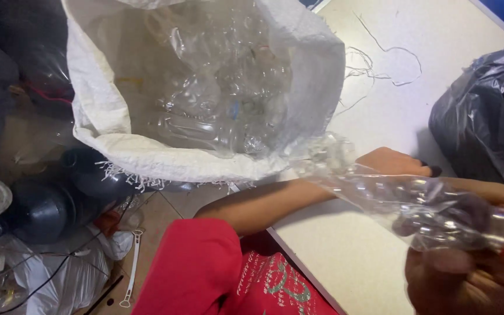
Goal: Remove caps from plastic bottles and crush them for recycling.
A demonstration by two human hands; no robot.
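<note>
A crushed clear plastic bottle (403, 201) with a red neck ring lies slanted at the near right, gripped at its neck by the right hand (468, 280), fingers closed around it. The left hand (395, 162) reaches across the table behind the bottle toward the black bag; whether its fingers are wide or closed cannot be told. Far left of the bottle, a white woven sack (106, 116) stands open, holding more clear crushed bottles (217, 99). A black plastic bag (479, 116) at the right holds coloured caps. The pale table (380, 87) carries loose threads. Dark bags crowd the floor at left.
</note>
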